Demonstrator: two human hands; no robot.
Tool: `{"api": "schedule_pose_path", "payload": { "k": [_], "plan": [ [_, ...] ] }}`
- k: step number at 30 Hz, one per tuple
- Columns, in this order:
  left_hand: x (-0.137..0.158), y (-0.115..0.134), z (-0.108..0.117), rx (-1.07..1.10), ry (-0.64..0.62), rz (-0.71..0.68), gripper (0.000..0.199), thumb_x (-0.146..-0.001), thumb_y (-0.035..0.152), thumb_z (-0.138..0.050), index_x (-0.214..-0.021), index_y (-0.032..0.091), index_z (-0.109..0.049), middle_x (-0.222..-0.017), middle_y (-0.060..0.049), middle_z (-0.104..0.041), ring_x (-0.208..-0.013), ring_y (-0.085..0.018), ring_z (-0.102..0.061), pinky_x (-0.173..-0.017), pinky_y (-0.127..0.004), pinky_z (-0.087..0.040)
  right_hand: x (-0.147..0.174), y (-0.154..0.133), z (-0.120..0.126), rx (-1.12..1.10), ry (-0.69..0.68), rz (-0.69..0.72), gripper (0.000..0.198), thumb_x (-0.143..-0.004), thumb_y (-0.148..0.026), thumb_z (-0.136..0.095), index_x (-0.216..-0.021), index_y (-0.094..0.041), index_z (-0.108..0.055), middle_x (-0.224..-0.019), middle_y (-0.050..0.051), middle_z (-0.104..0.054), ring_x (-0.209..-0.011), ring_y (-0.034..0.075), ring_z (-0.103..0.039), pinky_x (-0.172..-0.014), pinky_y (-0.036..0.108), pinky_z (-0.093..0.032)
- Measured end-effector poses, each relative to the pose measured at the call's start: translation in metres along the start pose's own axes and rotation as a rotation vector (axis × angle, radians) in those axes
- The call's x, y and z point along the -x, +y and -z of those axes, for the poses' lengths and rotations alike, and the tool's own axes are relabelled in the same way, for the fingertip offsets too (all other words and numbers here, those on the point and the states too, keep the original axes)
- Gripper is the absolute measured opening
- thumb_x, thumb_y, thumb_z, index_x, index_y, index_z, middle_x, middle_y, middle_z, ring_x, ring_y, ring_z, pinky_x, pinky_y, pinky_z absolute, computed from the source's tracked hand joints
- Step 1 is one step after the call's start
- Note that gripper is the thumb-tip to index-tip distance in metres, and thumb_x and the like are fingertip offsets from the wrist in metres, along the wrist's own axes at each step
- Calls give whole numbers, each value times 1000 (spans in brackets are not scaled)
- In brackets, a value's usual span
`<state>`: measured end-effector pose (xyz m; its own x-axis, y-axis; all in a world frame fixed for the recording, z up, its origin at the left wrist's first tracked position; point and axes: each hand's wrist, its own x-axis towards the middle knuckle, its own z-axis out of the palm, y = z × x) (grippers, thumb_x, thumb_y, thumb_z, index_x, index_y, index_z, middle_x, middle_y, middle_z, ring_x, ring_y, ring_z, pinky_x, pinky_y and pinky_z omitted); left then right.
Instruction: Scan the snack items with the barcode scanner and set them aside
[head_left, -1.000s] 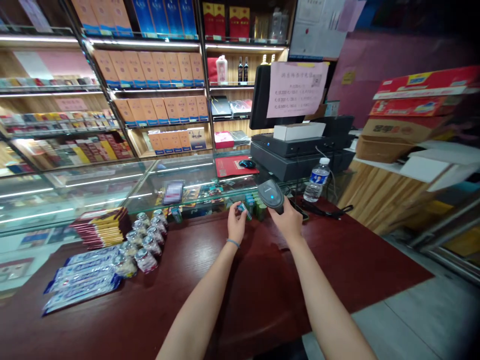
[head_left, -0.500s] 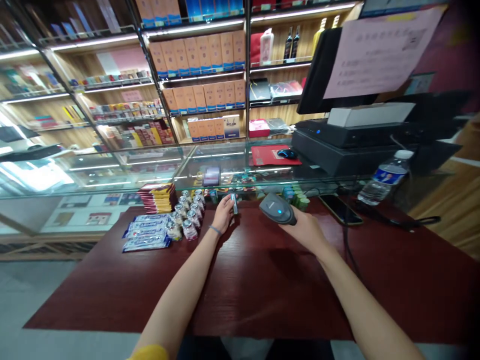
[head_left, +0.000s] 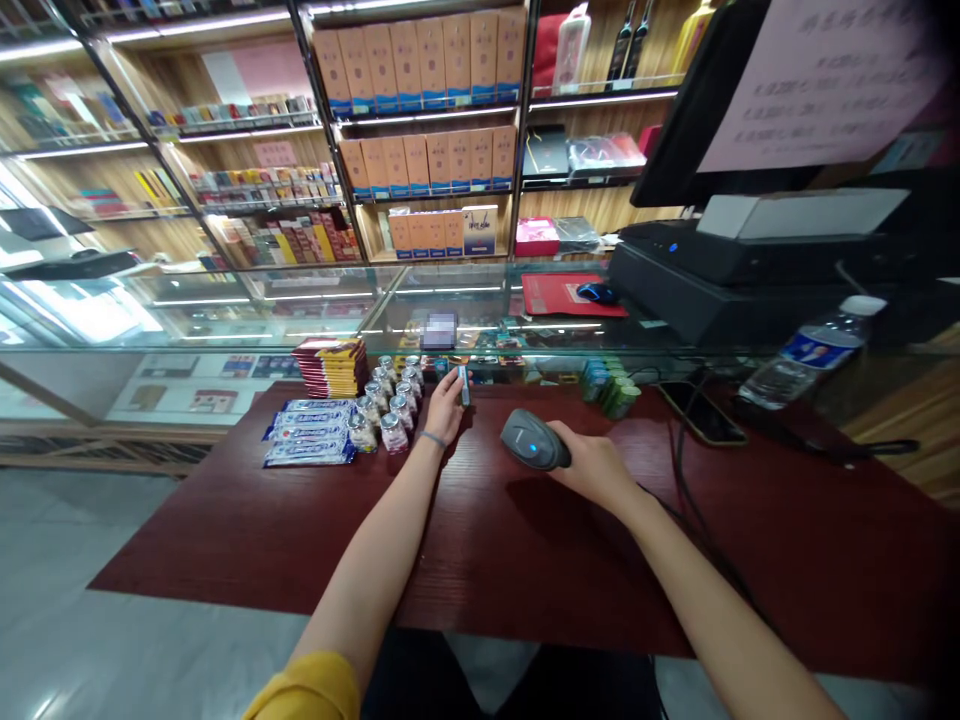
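My left hand is closed on a small flat pack with a pale blue and white side, held upright near the back of the dark red table. What is printed on the pack is too small to read. My right hand grips a dark grey barcode scanner with a lit blue light; its head points left, a short way from the pack. Left of my left hand stand small jars with silvery lids in rows. Beside them lie blue-and-white long packets and a stack of red-and-yellow packets.
Green and blue small cylinders, a phone and a tilted water bottle are at the right, among black cables. Behind the table runs a glass counter with a mouse on a red mat. A monitor rises at the right.
My right hand has brought the scanner left and nearer to me, away from the green cylinders. My left hand keeps the pack at about the same spot. The view has tilted down somewhat.
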<state>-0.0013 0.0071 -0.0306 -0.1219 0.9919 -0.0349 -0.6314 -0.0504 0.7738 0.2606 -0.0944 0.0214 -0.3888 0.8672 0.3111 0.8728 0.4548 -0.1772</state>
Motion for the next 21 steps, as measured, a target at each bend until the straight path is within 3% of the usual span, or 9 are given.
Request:
{"api": "schedule_pose_path", "payload": {
  "k": [4, 10, 13, 17, 21],
  "plan": [
    [-3, -1, 2, 15, 5, 14, 41, -75, 25, -82, -113, 22, -68, -122, -10, -70, -105, -20, -67, -72, -22, -49, 0, -2, 0, 42, -34, 14, 24, -78, -34, -68, -99, -26, -63, -81, 2, -77, -72, 26, -73, -57, 27, -38],
    [-4, -7, 1, -97, 53, -53, 48, -76, 34, -81, -119, 22, -64, -119, -11, -70, -105, -23, -69, -79, -28, -53, 0, 0, -2, -18, 21, -6, 36, -76, -33, -69, -112, -27, -62, -82, 2, -78, -75, 28, -75, -58, 28, -41],
    [-4, -11, 0, -244, 133, -216, 56, -77, 34, -80, -126, 18, -59, -111, -11, -71, -100, -22, -70, -84, -32, -55, 1, 5, -6, -48, 71, -41, 40, -76, -35, -69, -114, -27, -62, -81, 2, -78, -74, 29, -75, -58, 28, -43],
    [-1, -13, 3, -493, 283, -524, 50, -81, 25, -76, -128, 18, -59, -122, -12, -68, -114, -22, -66, -101, -36, -51, 3, 15, -12, -116, 130, -85, 35, -77, -34, -66, -110, -27, -62, -82, 3, -78, -78, 31, -76, -59, 29, -45],
    [-1, -10, 10, -677, 433, -647, 37, -86, 23, -70, -122, 19, -63, -123, -11, -69, -118, -23, -64, -107, -39, -47, 4, 26, -18, -202, 188, -133, 35, -77, -39, -65, -109, -26, -61, -83, 4, -78, -82, 33, -76, -60, 30, -47]
  ]
}}
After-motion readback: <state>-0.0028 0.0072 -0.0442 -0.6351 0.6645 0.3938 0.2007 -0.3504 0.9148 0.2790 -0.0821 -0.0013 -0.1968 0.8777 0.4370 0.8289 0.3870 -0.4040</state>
